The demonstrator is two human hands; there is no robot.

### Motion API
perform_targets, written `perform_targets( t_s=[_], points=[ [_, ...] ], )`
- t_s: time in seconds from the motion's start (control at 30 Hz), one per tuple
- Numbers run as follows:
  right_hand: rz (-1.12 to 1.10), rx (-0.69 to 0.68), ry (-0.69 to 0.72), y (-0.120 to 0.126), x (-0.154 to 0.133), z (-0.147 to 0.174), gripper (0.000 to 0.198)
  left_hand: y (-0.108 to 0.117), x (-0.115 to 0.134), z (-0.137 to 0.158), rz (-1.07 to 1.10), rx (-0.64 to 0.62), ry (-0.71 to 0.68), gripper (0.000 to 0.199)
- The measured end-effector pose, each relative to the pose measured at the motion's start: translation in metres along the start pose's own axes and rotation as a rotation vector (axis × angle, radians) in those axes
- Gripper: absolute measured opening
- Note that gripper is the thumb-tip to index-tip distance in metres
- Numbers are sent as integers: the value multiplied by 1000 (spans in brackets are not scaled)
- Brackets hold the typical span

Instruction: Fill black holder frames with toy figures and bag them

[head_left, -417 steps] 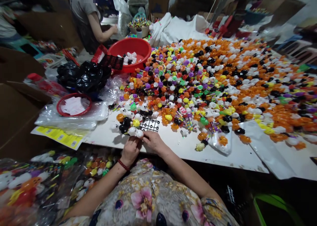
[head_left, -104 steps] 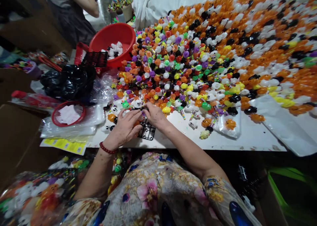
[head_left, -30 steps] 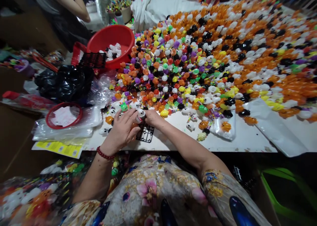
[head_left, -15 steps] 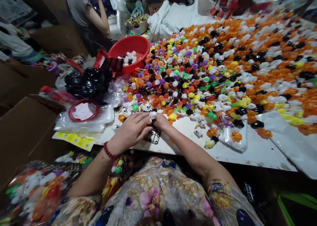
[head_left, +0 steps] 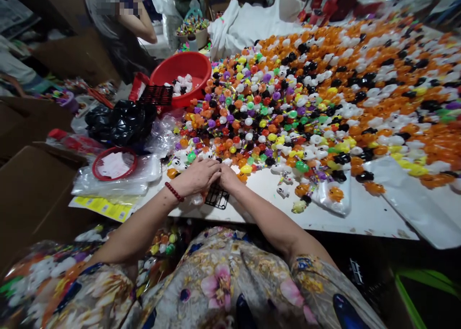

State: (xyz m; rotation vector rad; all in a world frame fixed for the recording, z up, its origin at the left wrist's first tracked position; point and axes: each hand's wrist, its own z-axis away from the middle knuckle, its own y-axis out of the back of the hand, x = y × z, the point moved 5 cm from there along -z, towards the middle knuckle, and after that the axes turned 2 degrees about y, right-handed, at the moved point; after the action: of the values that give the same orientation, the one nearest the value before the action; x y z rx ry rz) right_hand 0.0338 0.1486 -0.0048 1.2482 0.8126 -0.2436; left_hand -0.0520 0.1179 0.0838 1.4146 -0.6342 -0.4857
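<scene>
My left hand (head_left: 200, 176), with a dark red bead bracelet (head_left: 174, 191) at its wrist, is closed over the near edge of the toy pile. Its bent fingers reach against my right hand (head_left: 227, 177), which is curled too. What either hand grips is covered by the fingers. Below the hands, a black plastic grid (head_left: 216, 198) lies partly hidden on the white table. A clear, shiny piece (head_left: 197, 199) shows under my left palm. Small white figures with black eyes (head_left: 177, 164) and an orange one (head_left: 172, 173) sit just left of my left hand.
A heap of small colourful plastic toys (head_left: 248, 103) covers the table's back and right. To the left are a red basin (head_left: 201, 69), a black bag (head_left: 131, 122), a red basket (head_left: 134, 166) and clear plastic bags (head_left: 149, 170). A co-worker (head_left: 108, 26) stands behind.
My left hand has turned and moved in closer to my right. The white piece seen between my hands is now hidden. The whole view has shifted slightly.
</scene>
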Motion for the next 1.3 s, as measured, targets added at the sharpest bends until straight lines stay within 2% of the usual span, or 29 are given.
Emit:
perform_targets(
  t_s=[0.1,0.2,0.27,0.37,0.47,0.57,0.67,0.73,0.8,0.87,0.9,0.97,1.03,1.1,1.17,1.23,1.3],
  points=[
    [76,-35,-15,3,-5,-3,26,1,-8,-2,9,28,25,41],
    [127,-49,-10,15,-10,-3,21,12,-23,-12,-3,115,82,45],
    [145,-32,19,24,-11,8,23,19,-32,-20,-10,133,104,46],
    [218,115,157,34,-9,48,27,20,-40,-31,6,17,69,44],
    [370,334,297,29,3,104,29,15,-43,-36,25,-95,44,44],
    [483,454,311,10,27,143,30,11,-46,-38,21,-103,86,43],
    [499,441,250,-1,57,148,34,12,-47,-40,-10,-125,110,42],
    [460,441,204,3,76,139,38,23,-40,-35,-45,-59,112,41],
    [417,471,168,13,90,130,43,39,-25,-20,-58,107,114,39],
    [397,495,131,26,98,124,46,50,1,5,-11,282,76,39],
    [401,509,102,33,101,122,46,48,18,19,35,330,22,39],
    [425,538,31,47,103,120,44,30,54,47,126,341,-110,39],
    [457,559,-34,58,101,118,42,-6,83,68,158,285,-208,37],
    [487,548,-71,67,96,111,42,-46,94,82,104,291,-147,36],
    [519,506,-89,72,91,99,39,-81,92,90,54,325,-26,37],
    [551,448,-92,75,88,86,31,-107,84,94,30,336,103,39],
    [573,399,-95,77,88,75,26,-124,78,95,29,333,179,42]
  ],
)
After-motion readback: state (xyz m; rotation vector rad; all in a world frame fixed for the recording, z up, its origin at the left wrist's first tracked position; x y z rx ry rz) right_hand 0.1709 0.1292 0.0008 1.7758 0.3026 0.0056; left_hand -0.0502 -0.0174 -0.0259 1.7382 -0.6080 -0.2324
